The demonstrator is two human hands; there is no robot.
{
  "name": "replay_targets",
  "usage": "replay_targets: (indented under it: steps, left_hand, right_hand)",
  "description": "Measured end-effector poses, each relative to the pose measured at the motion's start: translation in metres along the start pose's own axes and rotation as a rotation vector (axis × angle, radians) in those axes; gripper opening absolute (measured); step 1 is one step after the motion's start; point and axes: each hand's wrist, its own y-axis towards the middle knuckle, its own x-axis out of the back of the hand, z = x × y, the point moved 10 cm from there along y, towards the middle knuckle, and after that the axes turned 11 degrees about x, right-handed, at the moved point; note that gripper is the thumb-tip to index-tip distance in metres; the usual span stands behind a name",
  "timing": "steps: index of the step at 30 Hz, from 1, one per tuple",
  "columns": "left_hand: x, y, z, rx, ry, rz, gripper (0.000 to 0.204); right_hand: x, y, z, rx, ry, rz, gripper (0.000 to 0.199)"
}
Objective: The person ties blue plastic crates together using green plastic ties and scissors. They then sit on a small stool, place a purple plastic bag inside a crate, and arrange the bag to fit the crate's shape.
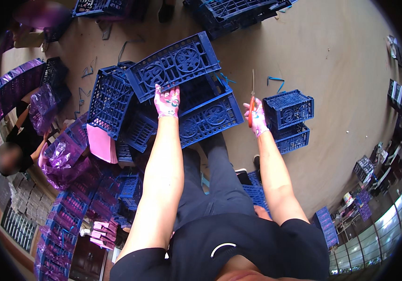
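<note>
blue crate (173, 65), orange-handled scissors (251, 110), pink patterned gloves (167, 102)

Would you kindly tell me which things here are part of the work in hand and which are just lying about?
In hand:
- left hand gripping blue crate panel
- right hand holding scissors
- opened blue crate

Lying about:
- small stacked crates
- pink sheets
- purple bags
- strap offcuts

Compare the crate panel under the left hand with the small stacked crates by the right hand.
The crate panel is a flat, tilted sheet, gripped by the left hand. The stacked crates are assembled boxes standing untouched on the floor; the right hand beside them holds scissors. Both are blue plastic lattice.
</note>
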Motion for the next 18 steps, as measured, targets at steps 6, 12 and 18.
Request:
replay_targets:
  steps: [6,12,18]
  left_hand:
    - [0.041,-0.007,-0.003,0.011,0.096,-0.145,0.008]
    - [0.04,-0.066,0.016,0.05,0.171,-0.117,0.011]
    - [0.074,-0.15,-0.021,0.133,0.123,-0.012,0.014]
  right_hand:
    - [-0.033,-0.008,-0.035,0.156,-0.4,0.129,0.07]
    - [-0.041,-0.04,-0.031,0.204,-0.597,0.295,0.082]
    - [-0.04,-0.117,-0.037,0.097,-0.487,0.357,0.075]
